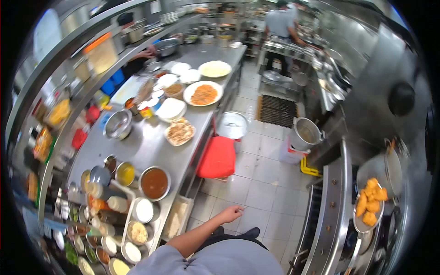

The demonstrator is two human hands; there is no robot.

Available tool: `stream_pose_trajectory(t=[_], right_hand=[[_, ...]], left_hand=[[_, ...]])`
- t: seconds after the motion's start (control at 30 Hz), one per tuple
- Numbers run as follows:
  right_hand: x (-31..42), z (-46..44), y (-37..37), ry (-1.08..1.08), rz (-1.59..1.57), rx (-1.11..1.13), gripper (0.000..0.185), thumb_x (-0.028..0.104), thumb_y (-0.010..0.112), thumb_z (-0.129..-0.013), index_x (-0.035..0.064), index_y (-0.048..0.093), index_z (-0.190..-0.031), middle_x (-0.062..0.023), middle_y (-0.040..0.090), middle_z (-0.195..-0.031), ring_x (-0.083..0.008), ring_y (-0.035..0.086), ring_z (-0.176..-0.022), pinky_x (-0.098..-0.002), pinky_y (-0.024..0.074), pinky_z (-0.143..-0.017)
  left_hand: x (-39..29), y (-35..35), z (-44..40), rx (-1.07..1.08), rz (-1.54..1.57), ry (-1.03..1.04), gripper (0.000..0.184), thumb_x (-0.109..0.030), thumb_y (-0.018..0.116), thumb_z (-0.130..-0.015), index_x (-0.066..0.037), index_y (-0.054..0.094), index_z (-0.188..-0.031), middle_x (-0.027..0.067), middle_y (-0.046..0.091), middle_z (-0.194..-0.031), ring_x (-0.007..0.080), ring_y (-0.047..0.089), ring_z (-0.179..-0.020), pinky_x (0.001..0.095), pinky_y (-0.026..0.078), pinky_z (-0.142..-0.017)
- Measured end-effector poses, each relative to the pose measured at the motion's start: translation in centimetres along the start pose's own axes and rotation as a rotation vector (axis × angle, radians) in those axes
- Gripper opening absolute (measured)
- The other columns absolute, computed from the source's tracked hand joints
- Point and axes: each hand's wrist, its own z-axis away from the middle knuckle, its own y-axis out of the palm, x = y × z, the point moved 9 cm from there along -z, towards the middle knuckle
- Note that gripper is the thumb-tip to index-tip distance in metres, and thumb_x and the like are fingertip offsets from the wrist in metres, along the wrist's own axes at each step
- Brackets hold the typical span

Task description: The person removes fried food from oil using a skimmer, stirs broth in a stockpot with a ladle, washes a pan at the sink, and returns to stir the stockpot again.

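My left hand (230, 213) hangs above the tiled floor in front of my body, its fingers loosely curled together with nothing visible in them. It touches nothing. To its left, on the steel counter (149, 158), stand a pot of brown sauce (154, 183), a container of yellow liquid (125, 173) and a white bowl of shredded food (179, 132). Farther back are plates of orange strips (203, 95) and pale food (214, 69). My right hand is out of view. Golden fried pieces (370, 201) lie in a strainer over the stove at the right.
A red stool (217, 157) and a lidded pot (232, 125) stand beside the counter. Across the aisle is a large pot (306, 133) near a yellow crate (310, 167). A person (280, 25) works at the back; another person's hand (147, 52) shows behind the counter.
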Motion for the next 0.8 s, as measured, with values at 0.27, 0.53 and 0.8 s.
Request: stream_pose_trajectory(t=[0.27, 0.53, 0.8], right_hand=[[17.1, -3.6, 30.9, -0.119, -0.126, 0.882, 0.051, 0.008, 0.056, -0.081, 0.0004, 0.042, -0.13, -0.0034, 0.052, -0.083, -0.0041, 0.041, -0.048, -0.0161, 0.0294, -0.039], [30.1, 4.4, 60.3, -0.397, 0.022, 1.566, 0.044, 0.006, 0.057, -0.081, -0.0016, 0.047, -0.123, 0.0032, 0.044, -0.063, -0.0054, 0.04, -0.047, -0.0203, 0.0306, -0.041], [38.6, 18.2, 79.9, -0.511, 0.009, 1.912, 0.019, 0.01, 0.056, -0.085, 0.0023, 0.053, -0.102, 0.0055, 0.043, -0.062, -0.0036, 0.037, -0.046, -0.0192, 0.0283, -0.04]], left_hand=[[0.4, -6.7, 8.0, -0.26, 0.161, 0.058, 0.037, -0.025, 0.058, -0.088, -0.005, 0.054, -0.119, 0.0069, 0.061, -0.088, 0.0145, 0.056, -0.078, 0.0297, 0.047, -0.072], [7.4, -8.1, 18.4, -0.49, 0.344, -0.103, 0.047, -0.029, 0.062, -0.086, -0.006, 0.05, -0.124, 0.0109, 0.062, -0.101, 0.0192, 0.058, -0.091, 0.032, 0.047, -0.081], [17.5, -1.6, 30.0, -1.013, 0.516, -0.495, 0.046, -0.029, 0.064, -0.081, -0.004, 0.055, -0.119, 0.0132, 0.065, -0.095, 0.0216, 0.062, -0.084, 0.0309, 0.049, -0.075]])
